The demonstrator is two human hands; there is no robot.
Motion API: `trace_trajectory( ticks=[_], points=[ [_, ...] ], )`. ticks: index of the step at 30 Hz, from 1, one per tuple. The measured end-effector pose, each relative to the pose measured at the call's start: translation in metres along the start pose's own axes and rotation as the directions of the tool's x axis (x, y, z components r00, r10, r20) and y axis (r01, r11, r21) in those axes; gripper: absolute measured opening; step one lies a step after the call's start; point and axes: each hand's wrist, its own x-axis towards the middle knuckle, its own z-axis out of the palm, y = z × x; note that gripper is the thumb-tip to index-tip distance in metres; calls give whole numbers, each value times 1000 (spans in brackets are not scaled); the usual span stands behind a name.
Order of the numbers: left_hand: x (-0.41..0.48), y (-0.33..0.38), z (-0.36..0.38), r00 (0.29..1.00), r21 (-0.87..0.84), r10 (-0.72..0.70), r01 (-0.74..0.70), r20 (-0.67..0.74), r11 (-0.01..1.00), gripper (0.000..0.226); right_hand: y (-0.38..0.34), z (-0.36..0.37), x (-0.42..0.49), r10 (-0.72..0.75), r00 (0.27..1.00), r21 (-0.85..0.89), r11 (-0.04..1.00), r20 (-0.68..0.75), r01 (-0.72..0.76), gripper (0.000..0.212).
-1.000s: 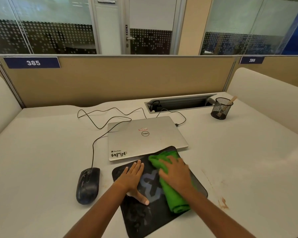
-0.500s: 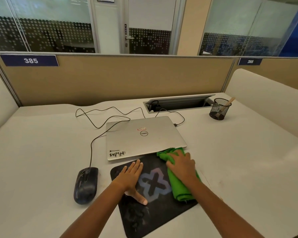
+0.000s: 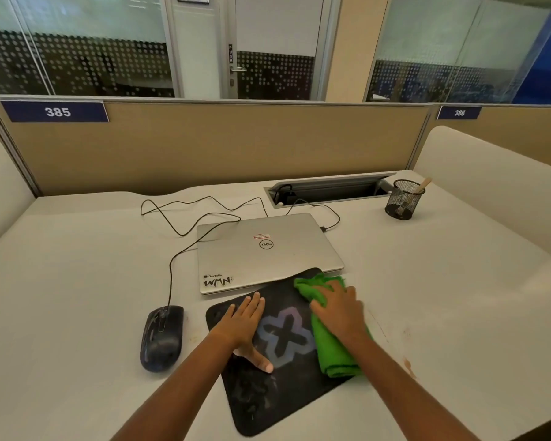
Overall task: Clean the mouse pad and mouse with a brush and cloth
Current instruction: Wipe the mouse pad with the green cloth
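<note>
- Head view: a black, rounded-corner fabric mouse pad (image 3: 268, 402) with a pale cross-shaped print is seen lying turned at an angle on the white desk (image 3: 77, 281), at 6 o'clock of a closed silver laptop (image 3: 268, 249), whose near edge is overlapped by the pad's far corner.
- The left hand (image 3: 240, 326) is laid flat on the pad's 10 o'clock part, fingers straight and together, thumb spread out; nothing is held.
- The right hand (image 3: 337, 310) is pressed palm-down on a folded green cloth (image 3: 334, 354) along the pad's 3 o'clock edge, fingers spread and only lightly bent over the bunched far end.
- A dark wired computer mouse (image 3: 162, 338) is set on the desk at 9 o'clock of the pad, just beside it but apart; its black cable (image 3: 172, 265) is run towards 12 o'clock.
- A black mesh cup (image 3: 403, 200) with a wooden handle (image 3: 423, 186) in it is stood at 2 o'clock, well apart.
</note>
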Motion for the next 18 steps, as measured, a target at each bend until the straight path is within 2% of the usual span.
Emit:
trace_trajectory(
  ticks=[2, 4, 9, 12, 18],
  points=[
    [0, 1, 0, 1000, -2, 4, -4, -7, 1000, 126, 6, -3, 3, 80, 997, -4, 997, -20, -80, 45],
    [0, 1, 0, 1000, -2, 2, -2, -4, 1000, 126, -4, 0, -7, 73, 996, -37, 997, -50, -75, 45],
    [2, 0, 1, 1000, 19, 3, -3, -13, 1000, 129, -31, 36, -57, -174, 981, -57, 984, -83, 170, 46],
    [1, -1, 2, 1000, 11, 10, -10, -19, 1000, 129, -21, 29, -52, -221, 974, -33, 975, -50, 220, 44],
    [-2, -2, 3, 999, -22, 9, -9, -39, 1000, 124, 14, -1, -13, 30, 999, -17, 999, -30, -30, 43]
  ],
)
